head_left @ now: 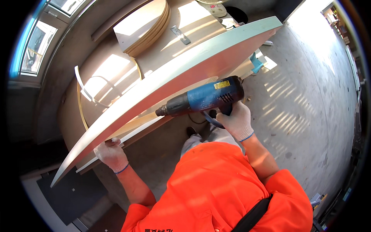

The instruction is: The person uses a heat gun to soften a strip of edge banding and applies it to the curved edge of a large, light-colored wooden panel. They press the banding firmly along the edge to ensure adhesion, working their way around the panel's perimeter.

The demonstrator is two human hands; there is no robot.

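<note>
My right hand (236, 120), in a white knitted glove, is wrapped round the handle of a blue and black heat gun (206, 95). The gun's dark nozzle points left, close to the lower side of a large curved panel (154, 91) with a pale edge and a pinkish face. The panel stands tilted across the workbench (104, 73). Down at the panel's lower left, my gloved left hand (112, 154) has its fingers closed. What they grip is partly hidden. Beside that hand runs a long white strip (143, 127), below the panel.
Several curved boards (143, 27) lie stacked at the back of the bench, near a small metal plate (180, 35). A thin bent strip (79, 83) curves at the left. Concrete floor (305, 127) extends to the right. A dark panel (71, 193) is at the lower left.
</note>
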